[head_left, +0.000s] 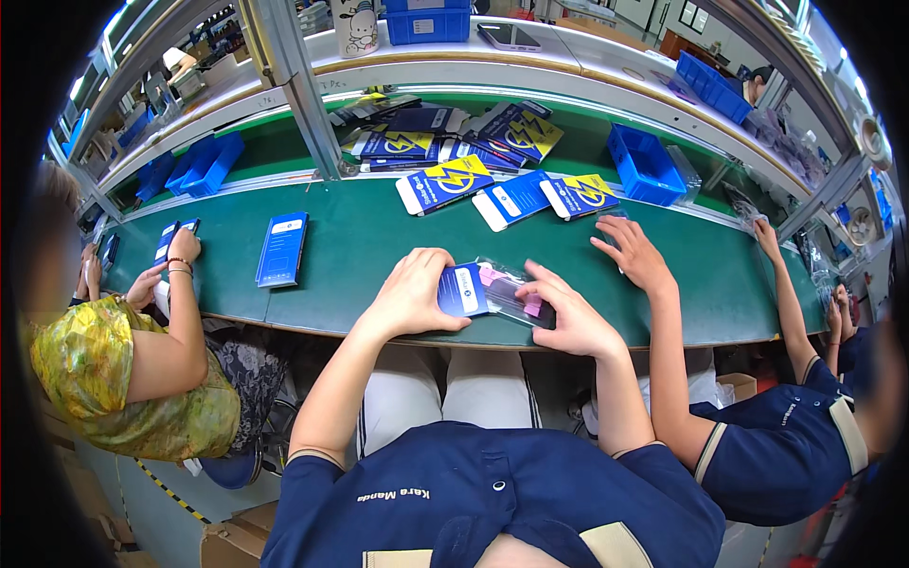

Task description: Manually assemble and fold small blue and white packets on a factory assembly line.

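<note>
My left hand [409,295] is closed around the left end of a flat blue box [461,290] near the table's front edge. At the box's right end is a clear plastic insert [513,295] with pink pieces and something dark in it. The insert touches the box and seems to be partly inside it. My right hand [574,317] grips the insert's right end between thumb and fingers. Straight ahead, blue-and-yellow boxes [445,184] and a blue box [514,200] lie on the green table. Another blue box [283,249] lies to my left.
A heap of boxes [398,144] lies under the shelf [445,70], with a blue bin [646,163] beside it. A metal post [295,85] rises at the back left. A co-worker's hand [636,251] reaches in at right. Another person [180,248] handles blue boxes at left.
</note>
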`<state>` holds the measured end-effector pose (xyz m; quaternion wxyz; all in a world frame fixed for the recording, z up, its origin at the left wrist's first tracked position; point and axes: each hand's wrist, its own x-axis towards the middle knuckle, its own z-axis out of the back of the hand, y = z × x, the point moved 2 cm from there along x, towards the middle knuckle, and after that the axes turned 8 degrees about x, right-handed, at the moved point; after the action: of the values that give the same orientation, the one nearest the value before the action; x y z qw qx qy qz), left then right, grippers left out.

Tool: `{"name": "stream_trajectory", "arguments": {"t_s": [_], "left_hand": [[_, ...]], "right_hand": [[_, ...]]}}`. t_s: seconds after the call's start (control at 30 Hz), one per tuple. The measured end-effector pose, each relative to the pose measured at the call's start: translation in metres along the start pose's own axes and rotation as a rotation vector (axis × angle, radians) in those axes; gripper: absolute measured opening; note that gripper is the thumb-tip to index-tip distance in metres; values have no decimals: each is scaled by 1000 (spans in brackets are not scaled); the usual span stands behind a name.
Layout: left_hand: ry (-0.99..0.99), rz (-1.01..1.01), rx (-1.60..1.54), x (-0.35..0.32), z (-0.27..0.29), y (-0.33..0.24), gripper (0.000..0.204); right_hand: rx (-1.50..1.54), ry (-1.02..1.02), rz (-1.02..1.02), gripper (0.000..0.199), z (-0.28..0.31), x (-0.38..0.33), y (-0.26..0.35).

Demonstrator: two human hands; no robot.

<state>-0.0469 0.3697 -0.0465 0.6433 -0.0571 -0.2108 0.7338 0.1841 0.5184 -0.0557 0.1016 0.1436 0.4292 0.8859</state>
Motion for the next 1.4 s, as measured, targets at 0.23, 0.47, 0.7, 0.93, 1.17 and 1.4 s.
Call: {"name": "stream_trajectory", "arguments": {"t_s": [0.23, 0.47, 0.7, 0.93, 1.17, 1.4], "left_hand": [[-45, -213, 51, -4, -4, 0, 75], [-403, 23, -291, 7, 6, -33, 91], [-776, 20, -785, 10, -26, -47, 66], [-697, -35, -1387, 14, -1, -57, 20], [-736, 79, -1217, 17, -9, -50, 10], [-709, -52, -313, 5, -26, -29, 68]], "right_hand": [[65, 90, -9, 51, 1, 2, -1], [787, -450, 243, 58, -17, 23, 51], [1355, -472, 32, 27, -44, 64, 64], [505, -679, 495, 17, -54, 64, 54], [1001, -720, 294, 15, -60, 72, 53], [382, -686, 271, 43, -63, 62, 25]]}}
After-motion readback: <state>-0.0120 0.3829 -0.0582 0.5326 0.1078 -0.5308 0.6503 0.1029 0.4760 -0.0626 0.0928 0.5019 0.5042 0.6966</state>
